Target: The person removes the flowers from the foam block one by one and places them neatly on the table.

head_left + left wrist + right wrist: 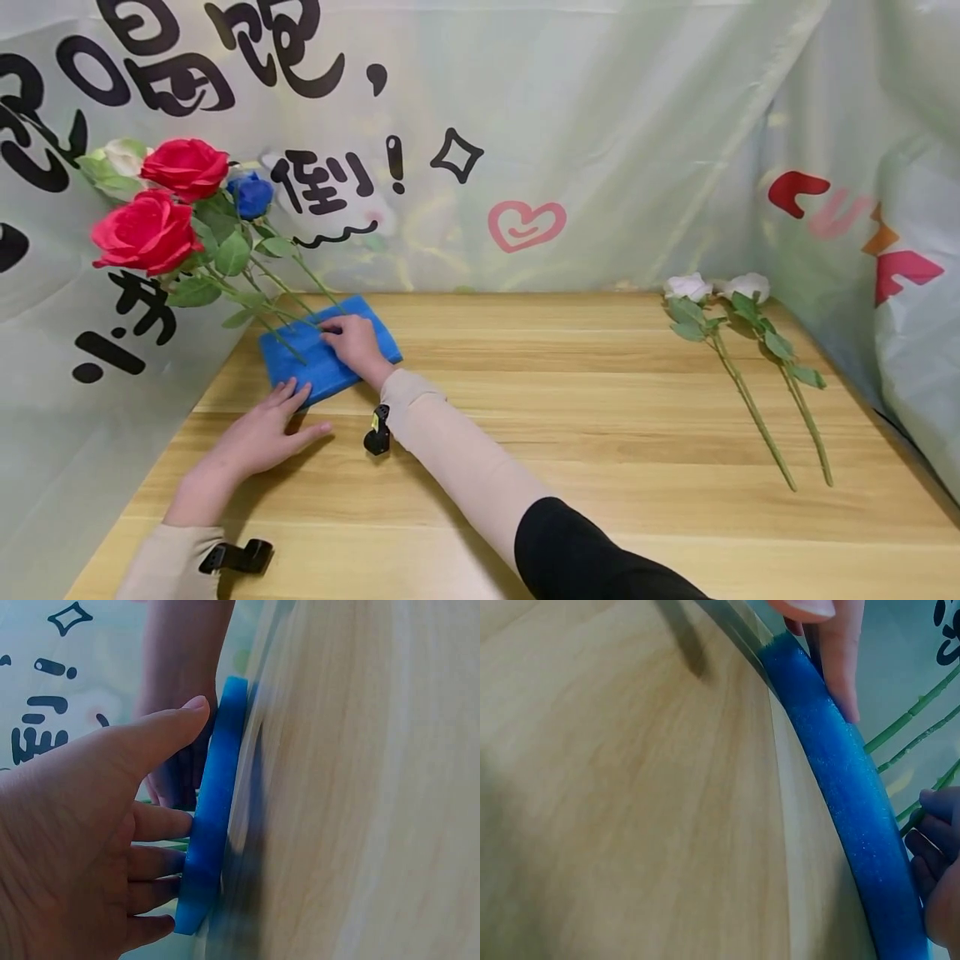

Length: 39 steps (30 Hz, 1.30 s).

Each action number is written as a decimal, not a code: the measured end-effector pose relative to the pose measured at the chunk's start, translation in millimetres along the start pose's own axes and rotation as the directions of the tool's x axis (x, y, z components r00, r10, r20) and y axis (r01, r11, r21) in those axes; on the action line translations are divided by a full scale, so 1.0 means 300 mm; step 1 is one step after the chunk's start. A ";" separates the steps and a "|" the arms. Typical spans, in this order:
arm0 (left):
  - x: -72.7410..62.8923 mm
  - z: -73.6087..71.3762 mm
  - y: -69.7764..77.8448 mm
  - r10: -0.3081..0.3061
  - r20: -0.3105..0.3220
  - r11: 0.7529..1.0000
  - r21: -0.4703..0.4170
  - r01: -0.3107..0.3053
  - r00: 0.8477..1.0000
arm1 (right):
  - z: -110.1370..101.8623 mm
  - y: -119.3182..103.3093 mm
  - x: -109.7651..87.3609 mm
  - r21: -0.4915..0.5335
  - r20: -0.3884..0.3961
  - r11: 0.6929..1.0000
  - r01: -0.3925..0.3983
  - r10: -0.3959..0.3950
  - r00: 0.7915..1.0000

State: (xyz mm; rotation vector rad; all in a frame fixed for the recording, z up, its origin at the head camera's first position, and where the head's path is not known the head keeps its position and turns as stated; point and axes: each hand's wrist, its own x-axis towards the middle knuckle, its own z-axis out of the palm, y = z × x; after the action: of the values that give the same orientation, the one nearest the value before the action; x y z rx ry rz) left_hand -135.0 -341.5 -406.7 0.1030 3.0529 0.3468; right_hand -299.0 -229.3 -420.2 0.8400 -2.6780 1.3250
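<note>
At the table's left stands a flat blue foam block (322,367). Rising from it and leaning left are two red roses (147,232), a smaller blue rose (251,196) and a whitish flower (126,157) partly hidden behind a red one. My right hand (355,343) rests low over the block and pinches a green flower stem (917,817) close to the foam; I cannot tell which bloom it carries. My left hand (258,433) lays its extended fingertips against the block's near edge, thumb spread apart, as the left wrist view also shows beside the foam (214,817).
Two pale roses with long stems, one nearer (687,287) and one farther right (750,287), lie on the right of the wooden table (540,400). A printed cloth (600,150) hangs behind the table and along its sides.
</note>
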 end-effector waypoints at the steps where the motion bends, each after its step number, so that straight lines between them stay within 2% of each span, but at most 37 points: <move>1: 0.000 -0.001 0.001 0.000 0.001 1.000 0.000 0.000 1.000 | -0.001 0.001 0.001 -0.001 -0.005 1.000 0.003 -0.003 1.000; 11: -0.003 0.000 0.008 -0.007 0.006 1.000 -0.007 0.007 1.000 | 0.003 0.010 -0.006 0.046 -0.019 0.999 0.021 -0.020 1.000; 22: -0.003 0.000 0.005 0.000 -0.009 1.000 -0.006 0.000 1.000 | -0.004 0.033 -0.001 0.124 -0.086 0.992 0.031 -0.020 0.996; 34: -0.002 -0.001 0.005 0.006 -0.011 1.000 -0.008 -0.006 1.000 | -0.002 0.055 -0.003 0.143 -0.139 0.986 0.089 -0.069 0.988; 39: -0.002 0.000 0.004 0.000 -0.006 1.000 -0.006 0.000 1.000 | -0.001 0.058 -0.007 0.178 -0.129 0.982 0.056 -0.034 0.991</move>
State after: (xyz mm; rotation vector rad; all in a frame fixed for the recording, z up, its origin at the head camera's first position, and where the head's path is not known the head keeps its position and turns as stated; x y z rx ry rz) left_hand -134.2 -340.5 -406.5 0.1014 3.0574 0.3571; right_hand -305.7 -219.8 -433.2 0.7983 -2.4578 1.5740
